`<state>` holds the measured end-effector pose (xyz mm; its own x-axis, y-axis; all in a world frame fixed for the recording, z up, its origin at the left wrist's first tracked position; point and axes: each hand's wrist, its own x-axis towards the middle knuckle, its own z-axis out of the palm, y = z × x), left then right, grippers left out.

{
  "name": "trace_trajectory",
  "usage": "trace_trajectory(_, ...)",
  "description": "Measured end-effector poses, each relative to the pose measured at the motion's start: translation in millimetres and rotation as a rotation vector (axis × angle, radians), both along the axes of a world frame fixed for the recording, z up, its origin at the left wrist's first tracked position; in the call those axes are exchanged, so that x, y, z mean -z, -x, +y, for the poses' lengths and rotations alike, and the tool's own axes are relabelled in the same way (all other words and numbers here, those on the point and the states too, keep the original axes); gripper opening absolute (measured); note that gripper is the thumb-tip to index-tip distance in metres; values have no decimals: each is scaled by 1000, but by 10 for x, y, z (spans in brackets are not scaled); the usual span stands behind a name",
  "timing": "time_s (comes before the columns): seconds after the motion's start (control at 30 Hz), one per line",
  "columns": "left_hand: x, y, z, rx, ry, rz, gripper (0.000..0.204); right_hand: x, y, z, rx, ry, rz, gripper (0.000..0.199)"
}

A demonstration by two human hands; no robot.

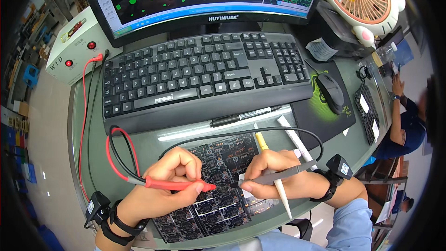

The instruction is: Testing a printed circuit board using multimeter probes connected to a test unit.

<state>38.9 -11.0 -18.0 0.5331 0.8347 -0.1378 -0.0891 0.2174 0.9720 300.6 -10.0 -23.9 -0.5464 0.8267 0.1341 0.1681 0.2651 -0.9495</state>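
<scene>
My left hand [174,172] is closed on a red test probe [167,184], its tip low over a dark panel of circuit boards [186,223]. A dark grey test probe [290,172] is pinched in my right hand [278,165], its front end near the red one above the same panel. I cannot tell whether either tip touches the board. A slim stick, yellow at its far end [261,140] and white and tapered at its near end [282,200], also passes through my right hand. Red and black leads loop away from the probes.
Beyond the panel lie a black marker [241,117], a white pen [297,137] and a black keyboard [200,74]. A monitor [209,18] stands behind, a white box [76,49] left. On the right are a mouse [330,93], a fan [360,2] and another person [409,125].
</scene>
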Motion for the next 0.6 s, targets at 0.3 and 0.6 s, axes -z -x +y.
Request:
trace_trajectory(0.3,8,-5,3,-16,7,-17,27,19,2,5,2,-31,-3,25)
trace_trajectory(0.6,14,-4,5,-9,-11,0,27,7,5,-4,4,-34,-2,25)
